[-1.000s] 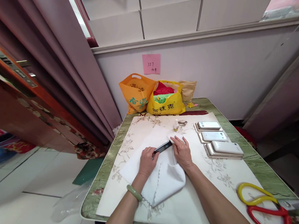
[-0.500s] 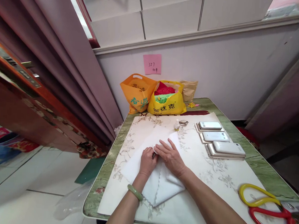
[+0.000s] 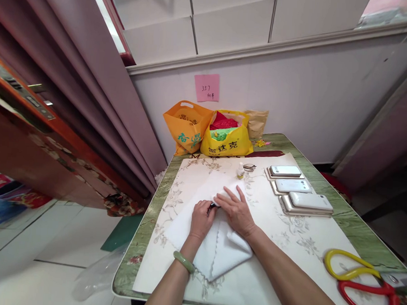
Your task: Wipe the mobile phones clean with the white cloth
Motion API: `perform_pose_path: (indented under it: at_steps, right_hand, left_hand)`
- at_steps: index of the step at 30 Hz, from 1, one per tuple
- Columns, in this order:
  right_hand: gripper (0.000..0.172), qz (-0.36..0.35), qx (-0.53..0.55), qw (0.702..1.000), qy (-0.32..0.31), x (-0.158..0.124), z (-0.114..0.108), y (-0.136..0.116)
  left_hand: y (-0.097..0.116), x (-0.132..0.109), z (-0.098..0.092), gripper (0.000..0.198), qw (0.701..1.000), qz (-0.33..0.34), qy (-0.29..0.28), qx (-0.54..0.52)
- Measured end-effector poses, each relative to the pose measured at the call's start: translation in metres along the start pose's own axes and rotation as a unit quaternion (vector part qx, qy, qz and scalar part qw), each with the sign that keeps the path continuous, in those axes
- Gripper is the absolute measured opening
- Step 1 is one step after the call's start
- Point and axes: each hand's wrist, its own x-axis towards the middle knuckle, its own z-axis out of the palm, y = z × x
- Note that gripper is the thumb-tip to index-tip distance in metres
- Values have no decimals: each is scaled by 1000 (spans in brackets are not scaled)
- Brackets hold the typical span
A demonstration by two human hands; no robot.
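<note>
At the centre of the table [image 3: 353,224], I see the left hand [image 3: 201,220] with fingers [image 3: 207,210] curled closed around the near end of a dark phone [image 3: 215,205], of which only a small tip shows. My right hand [image 3: 236,211] lies flat with fingers spread open, pressing a fold of the white cloth [image 3: 218,255] down over the rest of that phone. Both hands touch the cloth, which is spread on a pale floral mat [image 3: 287,239]. A green bangle [image 3: 183,262] sits on the left wrist. Just beyond the hands stand 1 small bottle [image 3: 240,171] and a pair of glasses [image 3: 249,166]. To the right lie 3 white phones [image 3: 299,186] in a row. Near right, I note red and yellow scissors [image 3: 360,281]. At the far edge stand an orange bag [image 3: 187,126] and a yellow bag [image 3: 226,138].
</note>
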Motion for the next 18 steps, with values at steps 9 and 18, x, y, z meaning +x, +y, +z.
perform_pose_path:
  at_steps: [9, 18]
  right_hand:
    - [29, 275, 15, 958, 82, -15, 11, 41]
    - [27, 248, 31, 967, 47, -14, 12, 36]
  left_hand:
    - [0, 1, -5, 33, 958, -150, 4, -244]
    - [-3, 1, 0, 46, 961, -123, -14, -248]
